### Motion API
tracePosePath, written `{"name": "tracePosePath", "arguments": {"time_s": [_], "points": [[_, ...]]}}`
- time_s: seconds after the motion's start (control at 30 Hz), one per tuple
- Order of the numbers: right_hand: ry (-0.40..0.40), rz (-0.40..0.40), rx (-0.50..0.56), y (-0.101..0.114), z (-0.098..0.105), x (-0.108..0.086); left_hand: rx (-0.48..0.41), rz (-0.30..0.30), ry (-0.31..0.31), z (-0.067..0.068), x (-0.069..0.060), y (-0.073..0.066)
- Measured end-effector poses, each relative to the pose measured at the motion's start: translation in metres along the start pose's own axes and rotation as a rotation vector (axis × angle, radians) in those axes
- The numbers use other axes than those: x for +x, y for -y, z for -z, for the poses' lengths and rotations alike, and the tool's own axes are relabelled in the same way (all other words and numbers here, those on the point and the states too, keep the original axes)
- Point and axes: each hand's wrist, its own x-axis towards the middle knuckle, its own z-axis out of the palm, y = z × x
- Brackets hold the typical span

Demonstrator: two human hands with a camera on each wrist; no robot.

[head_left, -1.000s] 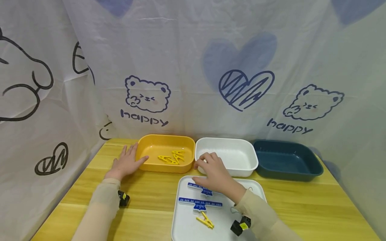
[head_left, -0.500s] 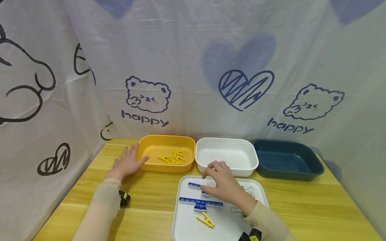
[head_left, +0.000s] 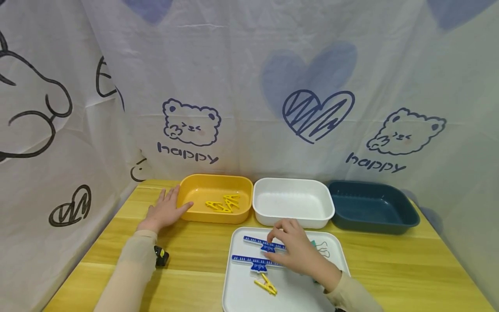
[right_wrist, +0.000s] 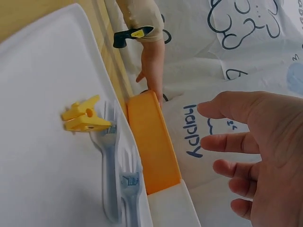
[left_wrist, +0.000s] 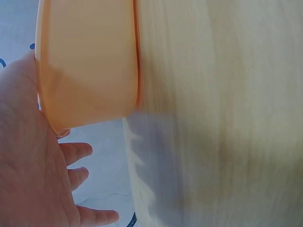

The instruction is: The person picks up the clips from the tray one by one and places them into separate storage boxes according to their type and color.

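The left grip (head_left: 165, 212) is loose, fingers spread at the end of the yellow bin (head_left: 214, 217), thumb over its rim. The right grip (head_left: 298, 251) holds nothing (thumb and fingers curve apart) above the tray (head_left: 296, 295), nearest two blue clips (head_left: 259, 264). One yellow clip (head_left: 267, 286) lies before those; other yellow clips (head_left: 222, 208) lie in the yellow bin. White (head_left: 294, 221) and dark bins (head_left: 374, 225) stand rightward on the bench (head_left: 409, 273).
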Motion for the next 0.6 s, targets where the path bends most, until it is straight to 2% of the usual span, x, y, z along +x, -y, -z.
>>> {"name": "tracePosePath", "arguments": {"time_s": [0.17,0.4,0.6], "points": [[0.033,0.020,0.001,-0.004,-0.003,-0.007,0.002,0.001,0.006,0.000,0.000,0.000],[0.136,0.027,-0.002,-0.008,-0.005,-0.014,-0.003,0.001,-0.003,-0.001,0.001,-0.001],[0.177,0.055,-0.047,-0.013,-0.009,-0.021,0.000,-0.003,-0.006,-0.002,0.002,0.001]]}}
